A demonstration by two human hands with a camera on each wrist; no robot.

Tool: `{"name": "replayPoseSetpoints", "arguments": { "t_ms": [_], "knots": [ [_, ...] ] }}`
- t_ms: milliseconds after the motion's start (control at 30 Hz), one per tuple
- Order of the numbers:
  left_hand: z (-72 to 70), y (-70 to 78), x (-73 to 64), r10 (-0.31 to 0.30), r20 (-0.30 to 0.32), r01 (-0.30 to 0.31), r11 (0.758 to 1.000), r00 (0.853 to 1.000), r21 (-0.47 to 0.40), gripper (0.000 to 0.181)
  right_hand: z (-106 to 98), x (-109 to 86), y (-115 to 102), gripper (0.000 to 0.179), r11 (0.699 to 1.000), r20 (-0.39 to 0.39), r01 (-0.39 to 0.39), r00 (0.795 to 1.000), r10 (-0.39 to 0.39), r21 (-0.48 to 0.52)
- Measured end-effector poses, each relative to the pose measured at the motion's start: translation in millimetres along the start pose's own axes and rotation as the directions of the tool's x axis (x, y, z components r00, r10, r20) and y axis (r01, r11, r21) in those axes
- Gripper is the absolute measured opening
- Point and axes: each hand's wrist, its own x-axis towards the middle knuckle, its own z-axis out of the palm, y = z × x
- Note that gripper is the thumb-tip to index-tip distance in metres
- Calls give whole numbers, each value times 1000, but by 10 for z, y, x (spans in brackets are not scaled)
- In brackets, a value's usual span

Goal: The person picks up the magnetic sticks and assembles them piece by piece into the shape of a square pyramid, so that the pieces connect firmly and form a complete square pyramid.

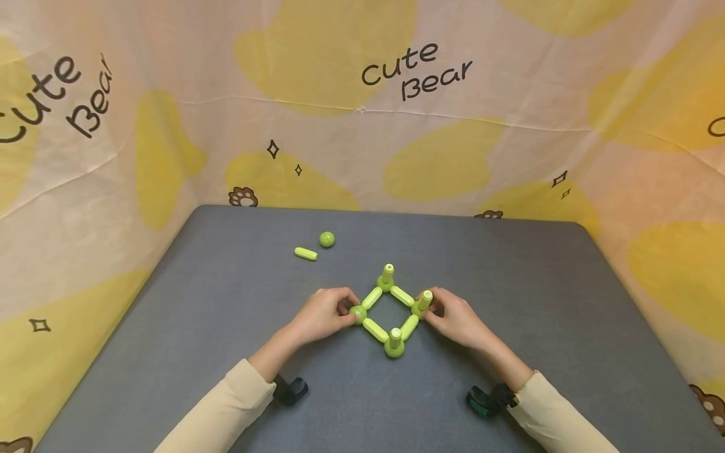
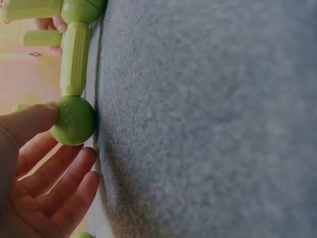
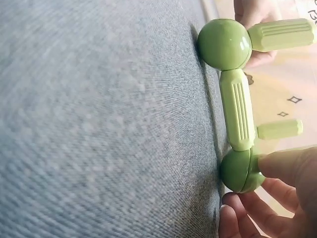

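A square of four light green ridged rods [image 1: 376, 329] joined by darker green balls lies on the table between the hands. My left hand [image 1: 323, 316] pinches the left corner ball [image 2: 74, 121], thumb on one side and the other fingers loosely spread below it. That corner bears no upright rod. At the opposite corner my right hand [image 1: 457, 319] holds the right ball [image 3: 241, 170] between thumb and fingers. An upright rod [image 1: 426, 299] rises from this ball. Upright rods also stand on the far corner ball [image 1: 385, 285] and the near corner ball [image 1: 394, 350].
A loose green ball [image 1: 327, 239] and a loose light green rod [image 1: 306, 253] lie beyond the left hand on the grey table [image 1: 510, 270]. Printed fabric [image 1: 317, 82] hangs behind the table and along both sides. Dark wrist devices sit below each hand.
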Motion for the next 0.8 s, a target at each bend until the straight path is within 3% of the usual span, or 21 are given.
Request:
{"name": "replayPoseSetpoints", "arguments": {
  "t_ms": [200, 433, 600, 800],
  "knots": [
    [-57, -24, -32, 28, -4, -28, 1000, 1000, -7, 17, 1, 18, 1, 24, 1000, 7, -5, 1000, 5, 5],
    [-272, -140, 50, -1, -127, 0, 1000, 992, -7, 16, 0, 14, 0, 24, 1000, -1, -4, 1000, 4, 8],
    [-445, -287, 158, -23, -264, 22, 1000, 964, -7, 17, 3, 17, -2, 24, 1000, 2, -13, 1000, 13, 13],
    [-607, -488, 282, -105, -360, 122, 992, 927, 25, 21, -4, 15, -3, 23, 999, 17, -36, 999, 36, 10]
  ]
}}
